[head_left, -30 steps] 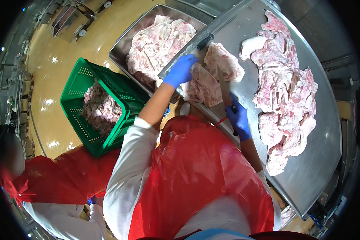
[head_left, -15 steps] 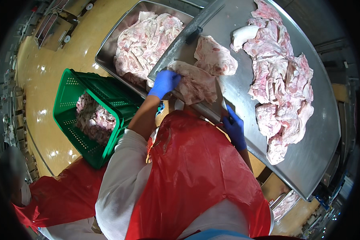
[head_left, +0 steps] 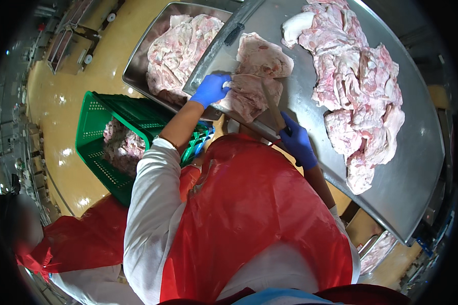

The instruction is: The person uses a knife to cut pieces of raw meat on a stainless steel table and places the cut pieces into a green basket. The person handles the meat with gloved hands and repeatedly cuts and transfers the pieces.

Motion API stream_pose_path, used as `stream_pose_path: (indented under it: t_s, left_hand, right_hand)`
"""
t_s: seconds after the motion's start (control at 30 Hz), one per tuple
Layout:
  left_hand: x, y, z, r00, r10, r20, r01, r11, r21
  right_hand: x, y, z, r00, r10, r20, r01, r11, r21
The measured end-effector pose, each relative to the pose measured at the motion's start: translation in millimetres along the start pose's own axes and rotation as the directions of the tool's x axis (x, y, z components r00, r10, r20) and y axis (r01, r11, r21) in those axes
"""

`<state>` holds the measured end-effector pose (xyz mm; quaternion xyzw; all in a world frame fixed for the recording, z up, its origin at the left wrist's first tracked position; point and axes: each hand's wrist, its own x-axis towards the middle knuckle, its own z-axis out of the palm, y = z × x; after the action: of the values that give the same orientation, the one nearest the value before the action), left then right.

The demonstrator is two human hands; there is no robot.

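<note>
Head: steel tub [head_left: 140, 63], green crate [head_left: 155, 113] left of knife [head_left: 274, 108]

Looks like a grey metal table [head_left: 404, 162], carrying a long heap of pinkish-white meat [head_left: 359, 86] toward the right, plus two flat meat pieces [head_left: 263, 58] over on the left, pretty snug together.

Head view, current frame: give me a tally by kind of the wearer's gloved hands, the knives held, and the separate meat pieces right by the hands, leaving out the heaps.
Gloved hands: 2 (left hand, right hand)
Knives held: 1 (knife)
Meat pieces: 2 (farther piece, nearer piece)
Total: 5
</note>
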<state>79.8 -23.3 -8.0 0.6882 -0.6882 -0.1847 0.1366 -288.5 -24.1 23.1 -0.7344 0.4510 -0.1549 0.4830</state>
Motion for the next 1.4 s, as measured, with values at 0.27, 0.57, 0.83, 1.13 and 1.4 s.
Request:
stream_pose_path:
  t_s: [0.27, 0.57, 0.83, 1.13, 1.4]
  left_hand:
    - [-8, 96, 60, 0.962, -0.144, -0.233, 0.118, 0.986, -0.119]
    - [-22, 153, 50, 0.994, -0.035, -0.107, 0.019, 0.989, -0.146]
    - [-32, 140, 56, 0.973, 0.047, -0.225, -0.093, 0.976, -0.199]
    - [-50, 108, 56, 0.95, -0.228, -0.214, 0.069, 0.82, -0.569]
    - [-7, 111, 9, 0.995, 0.088, 0.047, -0.056, 0.883, -0.465]
  right_hand:
    - [-27, 12, -1, 0.996, -0.016, -0.089, 0.031, 0.986, 0.166]
    - [-72, 33, -5, 0.984, -0.109, -0.138, 0.116, 0.992, 0.043]
    - [-18, 5, 4, 0.978, -0.208, -0.032, 0.201, 0.967, -0.157]
    - [-134, -11, -15, 0.978, -0.049, 0.203, 0.133, 0.894, -0.428]
    - [-1, -16, 29, 0.944, -0.3, -0.14, 0.253, 0.926, -0.279]
